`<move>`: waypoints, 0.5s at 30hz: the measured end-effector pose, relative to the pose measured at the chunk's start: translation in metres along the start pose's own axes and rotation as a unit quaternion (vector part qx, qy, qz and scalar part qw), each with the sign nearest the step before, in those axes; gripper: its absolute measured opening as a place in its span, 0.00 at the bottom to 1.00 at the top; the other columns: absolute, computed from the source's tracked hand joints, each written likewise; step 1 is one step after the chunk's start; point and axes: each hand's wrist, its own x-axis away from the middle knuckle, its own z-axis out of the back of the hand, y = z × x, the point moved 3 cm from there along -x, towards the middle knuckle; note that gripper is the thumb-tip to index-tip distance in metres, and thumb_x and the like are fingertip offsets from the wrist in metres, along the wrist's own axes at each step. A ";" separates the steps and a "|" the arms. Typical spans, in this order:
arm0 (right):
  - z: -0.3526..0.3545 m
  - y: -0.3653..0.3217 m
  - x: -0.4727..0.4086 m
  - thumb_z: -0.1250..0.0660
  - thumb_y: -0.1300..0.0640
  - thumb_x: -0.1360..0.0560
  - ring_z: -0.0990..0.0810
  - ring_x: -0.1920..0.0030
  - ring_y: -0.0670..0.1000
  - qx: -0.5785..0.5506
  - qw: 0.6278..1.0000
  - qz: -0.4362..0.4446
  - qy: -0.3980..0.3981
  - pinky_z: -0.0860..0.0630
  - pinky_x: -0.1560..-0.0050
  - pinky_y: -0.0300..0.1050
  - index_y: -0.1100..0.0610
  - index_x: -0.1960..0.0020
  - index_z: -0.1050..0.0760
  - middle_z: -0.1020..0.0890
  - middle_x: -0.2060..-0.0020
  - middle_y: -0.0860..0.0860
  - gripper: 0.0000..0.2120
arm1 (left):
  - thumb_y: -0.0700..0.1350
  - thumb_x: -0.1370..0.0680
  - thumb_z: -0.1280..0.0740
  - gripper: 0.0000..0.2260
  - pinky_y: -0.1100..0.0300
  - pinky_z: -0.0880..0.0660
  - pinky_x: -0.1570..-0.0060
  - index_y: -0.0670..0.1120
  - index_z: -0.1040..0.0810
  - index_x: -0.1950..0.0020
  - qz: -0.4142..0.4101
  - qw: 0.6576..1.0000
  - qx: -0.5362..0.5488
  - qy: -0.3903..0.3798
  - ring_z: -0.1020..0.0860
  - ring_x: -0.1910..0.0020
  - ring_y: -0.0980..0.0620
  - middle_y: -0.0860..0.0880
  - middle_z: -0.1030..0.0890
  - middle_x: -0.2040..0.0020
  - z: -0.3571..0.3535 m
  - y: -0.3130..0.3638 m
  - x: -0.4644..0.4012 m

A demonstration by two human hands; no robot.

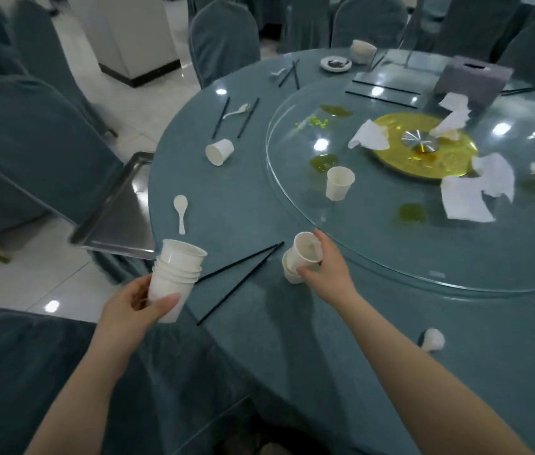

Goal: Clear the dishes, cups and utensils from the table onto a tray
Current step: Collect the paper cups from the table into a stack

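Right hand (323,269) is clamped on a tilted cup (305,252); left hand (136,305) is wrapped round the cup stack (174,277), off at 9 o'clock. Stack's mouth points up toward 1 o'clock, so I'd guess the cup goes in there.

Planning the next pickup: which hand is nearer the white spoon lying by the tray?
Left. The left hand, holding a cup stack, is just below the white spoon; the right hand is farther right.

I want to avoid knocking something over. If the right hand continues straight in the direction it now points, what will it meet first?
Probably the raised rim of the glass turntable just beyond the right hand, which grips two nested cups.
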 end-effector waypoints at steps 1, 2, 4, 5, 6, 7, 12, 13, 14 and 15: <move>-0.005 0.005 -0.002 0.29 0.57 0.32 0.34 0.31 0.49 0.016 1.000 -0.009 -0.012 0.37 0.38 0.40 0.48 0.25 0.43 0.34 0.30 0.48 0.40 | 0.41 0.29 0.26 0.21 0.61 0.27 0.54 0.55 0.26 0.40 0.000 1.000 -0.005 0.006 0.22 0.50 0.57 0.59 0.20 0.50 0.002 -0.001 0.001; -0.010 0.010 -0.002 0.28 0.57 0.33 0.35 0.30 0.49 0.021 0.999 -0.012 -0.024 0.38 0.37 0.40 0.47 0.25 0.44 0.34 0.30 0.48 0.41 | 0.41 0.29 0.26 0.22 0.63 0.28 0.56 0.55 0.27 0.39 0.000 1.000 -0.012 0.010 0.22 0.50 0.58 0.59 0.21 0.50 0.004 -0.001 0.002; -0.017 0.017 -0.001 0.25 0.56 0.34 0.36 0.31 0.46 0.013 0.999 0.001 -0.049 0.38 0.36 0.40 0.45 0.25 0.46 0.36 0.30 0.46 0.44 | 0.42 0.29 0.26 0.21 0.64 0.29 0.57 0.56 0.26 0.39 0.001 1.000 -0.015 0.015 0.23 0.50 0.59 0.59 0.21 0.49 0.007 -0.002 0.002; -0.020 0.019 0.000 0.24 0.55 0.34 0.36 0.32 0.45 0.010 0.998 0.010 -0.055 0.38 0.35 0.40 0.44 0.25 0.46 0.36 0.30 0.46 0.45 | 0.41 0.29 0.26 0.21 0.64 0.29 0.56 0.55 0.26 0.39 0.000 1.000 -0.013 0.017 0.22 0.50 0.59 0.58 0.20 0.49 0.008 -0.002 0.001; -0.021 0.020 -0.001 0.24 0.55 0.35 0.35 0.32 0.46 0.011 0.998 0.017 -0.054 0.37 0.35 0.41 0.44 0.25 0.45 0.35 0.30 0.45 0.45 | 0.41 0.29 0.27 0.21 0.64 0.29 0.55 0.55 0.26 0.39 0.000 1.000 -0.012 0.019 0.22 0.50 0.58 0.58 0.20 0.49 0.008 -0.002 0.000; -0.022 0.021 -0.003 0.24 0.55 0.34 0.33 0.34 0.46 0.015 0.998 0.024 -0.049 0.34 0.36 0.43 0.44 0.26 0.44 0.34 0.31 0.45 0.43 | 0.41 0.29 0.27 0.22 0.63 0.29 0.54 0.54 0.26 0.38 0.001 1.000 -0.012 0.022 0.22 0.49 0.58 0.57 0.20 0.49 0.008 -0.002 -0.001; -0.025 0.019 -0.009 0.26 0.54 0.33 0.26 0.41 0.49 0.053 0.995 0.052 -0.072 0.26 0.43 0.45 0.46 0.30 0.40 0.28 0.38 0.46 0.36 | 0.41 0.29 0.26 0.22 0.60 0.27 0.52 0.51 0.25 0.36 0.003 0.999 -0.002 0.035 0.22 0.48 0.55 0.55 0.20 0.47 -0.003 0.003 -0.011; -0.023 0.018 -0.010 0.26 0.53 0.34 0.25 0.43 0.48 0.040 0.996 0.051 -0.067 0.26 0.44 0.43 0.46 0.31 0.39 0.27 0.39 0.45 0.36 | 0.41 0.29 0.26 0.22 0.59 0.27 0.50 0.51 0.25 0.36 0.002 0.999 0.000 0.034 0.22 0.48 0.55 0.55 0.19 0.47 -0.007 0.005 -0.014; -0.018 0.015 -0.012 0.26 0.52 0.35 0.24 0.44 0.47 0.015 0.997 0.047 -0.055 0.26 0.46 0.39 0.46 0.32 0.38 0.26 0.41 0.44 0.35 | 0.41 0.29 0.26 0.22 0.58 0.26 0.50 0.51 0.25 0.36 0.000 0.999 0.002 0.032 0.21 0.48 0.55 0.55 0.19 0.48 -0.011 0.008 -0.017; -0.011 0.010 -0.016 0.27 0.52 0.35 0.24 0.46 0.45 -0.014 0.998 0.044 -0.036 0.26 0.47 0.35 0.44 0.34 0.37 0.25 0.43 0.41 0.33 | 0.41 0.29 0.26 0.22 0.57 0.26 0.49 0.52 0.25 0.37 -0.003 1.000 0.005 0.030 0.21 0.48 0.55 0.56 0.19 0.48 -0.015 0.011 -0.021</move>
